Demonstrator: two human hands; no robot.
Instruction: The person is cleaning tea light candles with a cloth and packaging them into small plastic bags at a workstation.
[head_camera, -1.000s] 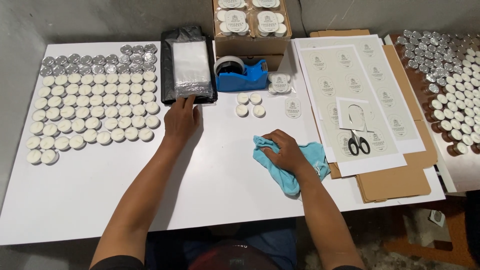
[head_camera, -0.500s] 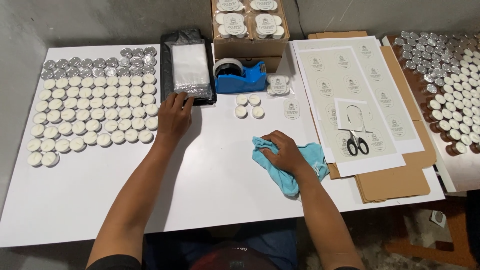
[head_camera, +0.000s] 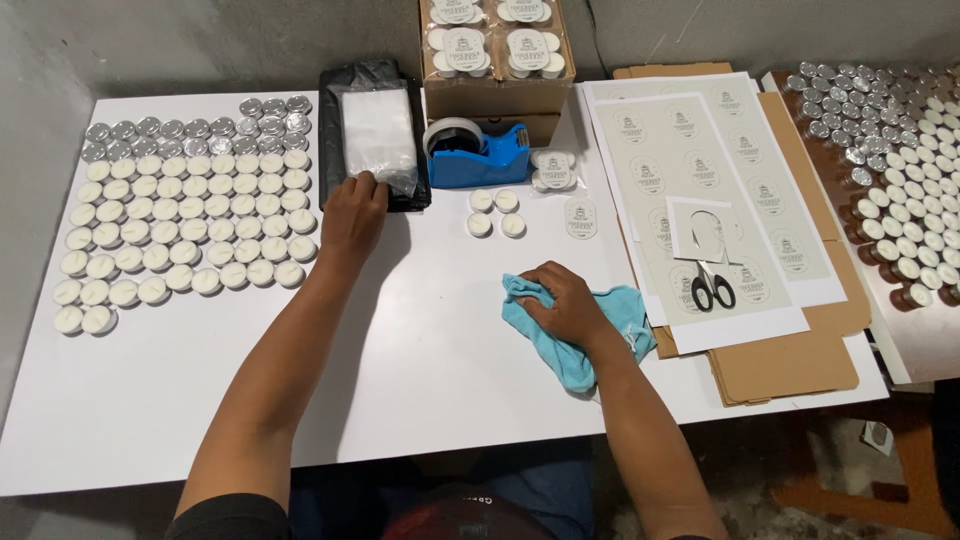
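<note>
My left hand (head_camera: 352, 212) reaches to the near end of a stack of clear plastic bags (head_camera: 378, 132) lying on black plastic, its fingertips pinching the edge of the top bag. My right hand (head_camera: 568, 303) rests flat on a light blue cloth (head_camera: 625, 311) spread on the white table (head_camera: 200, 400). Between the hands, several loose white tealight candles (head_camera: 496, 212) sit near a blue tape dispenser (head_camera: 478, 156).
Rows of white and silver tealights (head_camera: 185, 215) fill the table's left. A cardboard box of packed candles (head_camera: 497, 55) stands at the back. Label sheets (head_camera: 690, 170) with scissors (head_camera: 712, 285) lie on flat cardboard at right. More tealights (head_camera: 905, 170) cover a side table.
My left hand has slid forward from the table up onto the near edge of the bag stack and closed its fingers on it. My right hand stays on the cloth.
</note>
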